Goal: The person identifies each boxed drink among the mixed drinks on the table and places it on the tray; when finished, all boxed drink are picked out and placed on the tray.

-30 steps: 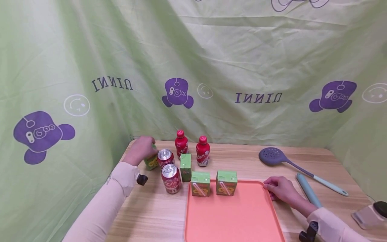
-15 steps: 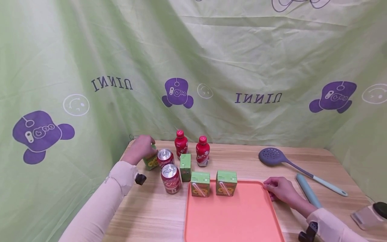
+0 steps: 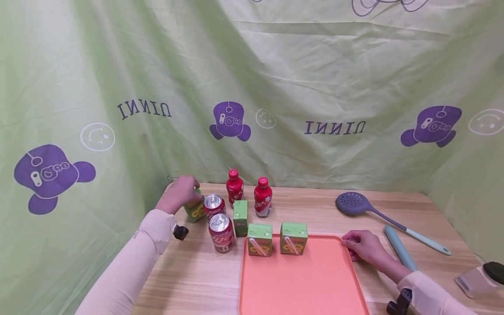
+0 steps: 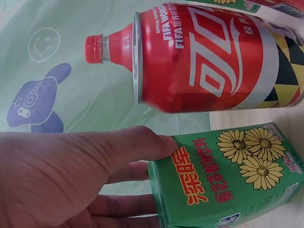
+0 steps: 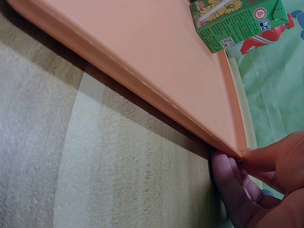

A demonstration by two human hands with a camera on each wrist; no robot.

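While in left hand (image 4: 66,171), green carton (image 4: 228,173)

Red can (image 4: 209,61): "FIFA WORLD". Green carton (image 4: 223,175): "菊花茶植物饮料". Curtain (image 3: 283,65): mirrored "UINNI".

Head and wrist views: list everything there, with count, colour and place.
Table: 1, light wood, under goods
Tray: 1, coral, near middle of table
Cans: 2, red with silver tops, left of tray
Drink boxes: 4, green, two on tray, one each side of cans
Bottles: 2, red, back of table
Skimmer: 1, blue, back right
Stick: 1, blue-grey, right of tray, near end hidden
Container: 1, clear with black top, right edge
Curtain: 1, green with purple prints, behind table
Sleeves: 2, pale pink, both arms
Wrist devices: 2, black, one per wrist
Left hand: 1, pinching box left of cans
Right hand: 1, pinching tray's far right corner
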